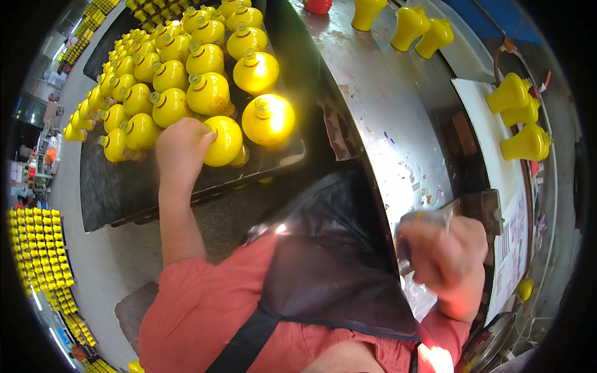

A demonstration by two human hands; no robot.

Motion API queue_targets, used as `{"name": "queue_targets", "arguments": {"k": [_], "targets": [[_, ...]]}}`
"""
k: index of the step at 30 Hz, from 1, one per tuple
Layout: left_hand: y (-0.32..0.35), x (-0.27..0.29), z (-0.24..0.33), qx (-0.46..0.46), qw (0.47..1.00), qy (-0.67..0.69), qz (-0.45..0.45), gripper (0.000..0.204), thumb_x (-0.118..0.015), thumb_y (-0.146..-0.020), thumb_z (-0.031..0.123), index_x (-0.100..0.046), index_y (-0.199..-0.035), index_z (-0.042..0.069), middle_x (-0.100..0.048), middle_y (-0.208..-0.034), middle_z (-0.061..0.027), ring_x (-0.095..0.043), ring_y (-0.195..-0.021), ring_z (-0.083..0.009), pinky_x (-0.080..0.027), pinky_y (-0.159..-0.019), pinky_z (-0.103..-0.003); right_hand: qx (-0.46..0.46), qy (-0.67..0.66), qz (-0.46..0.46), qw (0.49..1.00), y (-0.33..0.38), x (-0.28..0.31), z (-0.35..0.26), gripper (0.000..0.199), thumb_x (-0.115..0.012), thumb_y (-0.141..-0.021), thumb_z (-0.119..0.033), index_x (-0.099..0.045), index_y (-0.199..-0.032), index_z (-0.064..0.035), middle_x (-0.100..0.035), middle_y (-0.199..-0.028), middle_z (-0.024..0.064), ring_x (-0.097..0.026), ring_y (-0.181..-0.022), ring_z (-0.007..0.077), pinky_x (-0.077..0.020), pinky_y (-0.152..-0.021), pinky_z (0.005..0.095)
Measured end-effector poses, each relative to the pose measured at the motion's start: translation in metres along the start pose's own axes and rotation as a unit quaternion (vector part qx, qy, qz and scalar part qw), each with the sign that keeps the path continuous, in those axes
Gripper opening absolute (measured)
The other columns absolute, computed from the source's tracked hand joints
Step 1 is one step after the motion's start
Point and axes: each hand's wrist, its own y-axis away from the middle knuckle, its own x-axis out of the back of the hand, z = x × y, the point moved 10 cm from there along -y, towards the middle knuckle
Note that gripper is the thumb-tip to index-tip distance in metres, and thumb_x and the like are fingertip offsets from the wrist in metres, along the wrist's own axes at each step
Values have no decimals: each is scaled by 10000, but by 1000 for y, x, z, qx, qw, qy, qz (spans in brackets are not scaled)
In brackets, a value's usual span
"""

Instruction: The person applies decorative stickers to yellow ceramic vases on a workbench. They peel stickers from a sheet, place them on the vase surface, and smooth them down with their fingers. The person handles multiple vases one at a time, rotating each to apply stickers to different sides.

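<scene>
At the near edge of a dark board, my left hand (181,149) is closed at the neck of a glossy yellow bottle (224,142) with a round body. Its fingertips are partly hidden behind the hand. Beside it stands another yellow bottle (268,120), catching bright light, and rows of the same kind stretch away behind. Over the metal bench at the right, my right hand (446,252) is curled and blurred by motion. A greyish, smeared shape shows at its fingers, too unclear to name.
The dark board (102,196) bears the bottles. Along the metal bench (398,137) lie small paper scraps. More yellow bottles (410,28) stand at its far end, others (525,142) on a white panel (482,102) at right. Stacked yellow bottles (40,248) fill the far left.
</scene>
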Motion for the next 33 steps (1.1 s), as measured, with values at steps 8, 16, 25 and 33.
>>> {"name": "queue_targets", "arguments": {"k": [8,16,25,33], "targets": [[-9,5,1,34,996,-50,-66,187,-767,-831,195,-714,-875,21,-697,-898,-170,-661,-889,-389,-511,-801,-470,202,-17,160,966,16,56,-67,382,-723,-602,-242,-780,-956,-108,-729,-872,124,-522,-575,163,-382,-475,284],[-50,44,139,-75,994,-32,71,148,-771,-897,136,-748,-986,20,-762,-1029,-145,-718,-991,-345,-546,-892,-406,263,-84,194,941,29,79,-29,310,-706,-655,-142,-762,-938,-29,-690,-844,108,-563,-569,160,-385,-433,270],[-174,-46,373,-252,918,299,61,192,-744,-924,199,-769,-1010,29,-771,-920,-114,-727,-799,-244,-549,-757,-322,-82,-15,54,995,25,83,48,119,-743,-734,-190,-708,-844,-164,-561,-709,-5,-574,-541,155,-422,-426,328],[-378,-219,448,-183,948,258,-4,558,-753,-881,275,-625,-1402,122,-705,-1314,-138,-707,-1118,-318,-545,-984,-429,-124,251,265,923,72,152,90,493,-730,-724,-119,-789,-1196,-246,-610,-769,-1,-518,-538,140,-390,-442,266]]}}
